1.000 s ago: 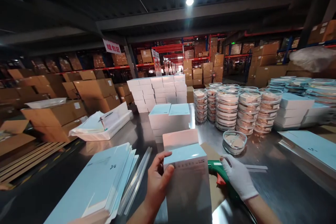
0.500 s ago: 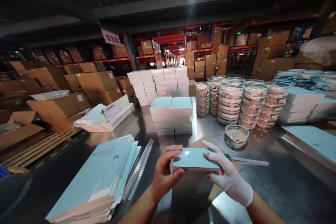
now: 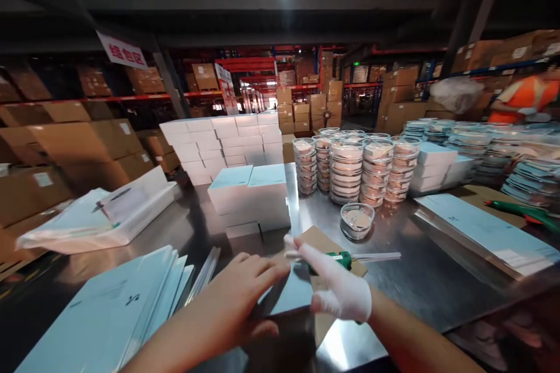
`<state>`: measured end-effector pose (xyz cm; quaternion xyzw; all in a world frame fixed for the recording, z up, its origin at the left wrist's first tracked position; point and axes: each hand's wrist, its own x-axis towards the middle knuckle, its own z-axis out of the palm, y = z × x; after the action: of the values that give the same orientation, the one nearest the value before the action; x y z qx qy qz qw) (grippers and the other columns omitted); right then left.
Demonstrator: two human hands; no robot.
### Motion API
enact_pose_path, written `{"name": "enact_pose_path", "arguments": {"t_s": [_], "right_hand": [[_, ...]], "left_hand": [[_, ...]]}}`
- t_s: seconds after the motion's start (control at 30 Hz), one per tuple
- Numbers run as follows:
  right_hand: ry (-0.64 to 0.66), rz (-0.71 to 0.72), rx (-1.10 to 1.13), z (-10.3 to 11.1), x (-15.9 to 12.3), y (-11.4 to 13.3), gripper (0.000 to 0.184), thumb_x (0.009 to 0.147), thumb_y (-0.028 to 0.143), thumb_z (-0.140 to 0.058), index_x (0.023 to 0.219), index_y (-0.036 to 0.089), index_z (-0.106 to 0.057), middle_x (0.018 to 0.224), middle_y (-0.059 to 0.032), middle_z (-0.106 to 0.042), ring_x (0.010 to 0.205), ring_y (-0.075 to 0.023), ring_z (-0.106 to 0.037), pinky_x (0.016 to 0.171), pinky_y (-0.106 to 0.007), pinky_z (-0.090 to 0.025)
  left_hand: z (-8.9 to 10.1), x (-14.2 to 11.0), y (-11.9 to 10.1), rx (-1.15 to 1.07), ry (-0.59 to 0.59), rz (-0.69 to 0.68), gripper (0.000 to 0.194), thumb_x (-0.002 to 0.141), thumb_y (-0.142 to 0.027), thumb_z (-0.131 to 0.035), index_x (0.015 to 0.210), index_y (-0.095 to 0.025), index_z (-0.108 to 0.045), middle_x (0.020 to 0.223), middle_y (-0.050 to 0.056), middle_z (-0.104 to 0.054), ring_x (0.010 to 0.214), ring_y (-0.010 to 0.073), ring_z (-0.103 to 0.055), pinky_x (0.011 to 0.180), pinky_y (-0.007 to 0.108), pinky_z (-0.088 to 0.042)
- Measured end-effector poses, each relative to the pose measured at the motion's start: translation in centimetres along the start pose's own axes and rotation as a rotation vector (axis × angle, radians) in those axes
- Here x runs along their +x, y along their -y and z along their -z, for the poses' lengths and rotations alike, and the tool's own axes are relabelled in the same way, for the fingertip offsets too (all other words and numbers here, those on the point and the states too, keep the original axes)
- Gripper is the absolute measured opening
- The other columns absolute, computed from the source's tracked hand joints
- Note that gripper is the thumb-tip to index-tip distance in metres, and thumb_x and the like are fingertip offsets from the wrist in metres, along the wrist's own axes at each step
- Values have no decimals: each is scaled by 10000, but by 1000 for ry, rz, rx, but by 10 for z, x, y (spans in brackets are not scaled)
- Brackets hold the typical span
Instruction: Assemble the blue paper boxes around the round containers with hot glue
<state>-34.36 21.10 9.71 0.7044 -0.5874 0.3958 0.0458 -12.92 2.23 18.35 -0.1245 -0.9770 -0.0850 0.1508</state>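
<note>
Red racking [image 3: 245, 64], stacked cardboard cartons [image 3: 90, 148] and a metal worktable [image 3: 422, 280] mark a warehouse.

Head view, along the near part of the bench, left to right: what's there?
Blue flat stack → clear strips → bare left hand → blue-topped box → gloved right hand → second blue flat stack.
</note>
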Motion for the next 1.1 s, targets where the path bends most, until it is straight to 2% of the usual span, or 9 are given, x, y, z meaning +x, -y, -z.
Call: {"name": "enact_pose_path", "arguments": {"t_s": [0.13,0.2,0.3,0.47,0.63,0.7,0.77,0.87,1.1], "right_hand": [[-102,-742,-439,41,-12,-89,606,1023,469,-503,1507,105,-530,1574,-207,-476,1501,-310,-393,1262,-455,-305],[-141,-917,-519,56,-27,-128,453,904,326,-642,1261,49,-681,1455,-288,-551,1438,-413,-419,1194,-564,-331],[-201,-1033,-547,65,-48,-154,231,878,142,-570,1017,61,-736,1273,-290,-666,1286,-402,-546,1125,-580,-345],[-406,-980,-448,86,-47,-124,322,948,241,-472,1054,89,-735,1091,-209,-741,1105,-345,-647,1076,-515,-425],[-478,-653,42,118,-22,-36,556,1011,587,-460,1224,132,-699,1193,-148,-727,1127,-309,-669,962,-400,-562],[-342,-527,206,115,-12,2,501,983,622,-563,1106,178,-762,1130,-128,-738,1131,-321,-672,982,-429,-564],[-215,-391,127,101,-4,30,376,960,562,-650,992,215,-791,1197,-117,-717,1236,-332,-626,1102,-478,-506],[-188,-285,16,71,-6,48,449,947,527,-708,1311,262,-701,1504,-123,-560,1450,-343,-473,1243,-554,-368],[-351,-320,167,-12,-58,24,876,960,787,-492,1668,350,-217,1703,-150,-270,1553,-385,-322,1212,-598,-404]], "left_hand": [[-7,-15,26,-80,-584,328,658,862,-513,-761,1458,-316,-565,1258,103,-709,1058,333,-689,883,463,-554],[-23,-23,44,-387,-886,622,941,793,-595,-800,1594,-307,-399,1217,117,-699,1051,332,-681,870,461,-568],[-59,-31,55,-898,-1010,797,1274,661,-526,-920,1670,-368,-158,1325,98,-653,1206,321,-637,975,450,-555],[-129,-32,40,-1149,-922,839,1083,610,-379,-912,1546,-256,-382,1364,120,-619,1166,308,-635,964,403,-546],[-176,-35,39,-1051,-901,834,956,571,-355,-869,1413,-223,-436,1369,117,-569,1164,302,-599,978,395,-508],[-191,-37,39,-1022,-837,796,985,569,-372,-891,1413,-227,-405,1290,114,-612,1109,316,-637,968,424,-520],[-206,-41,36,-1042,-652,710,955,581,-348,-905,1400,-237,-425,1221,117,-666,1065,339,-675,956,456,-541],[-231,-47,30,-1009,-452,657,882,546,-312,-925,1330,-221,-533,1261,167,-686,1156,414,-660,1028,535,-520],[-269,-61,38,-840,-557,710,1149,472,-397,-978,1500,-221,-498,1440,234,-582,1356,502,-522,1156,680,-396]]}}
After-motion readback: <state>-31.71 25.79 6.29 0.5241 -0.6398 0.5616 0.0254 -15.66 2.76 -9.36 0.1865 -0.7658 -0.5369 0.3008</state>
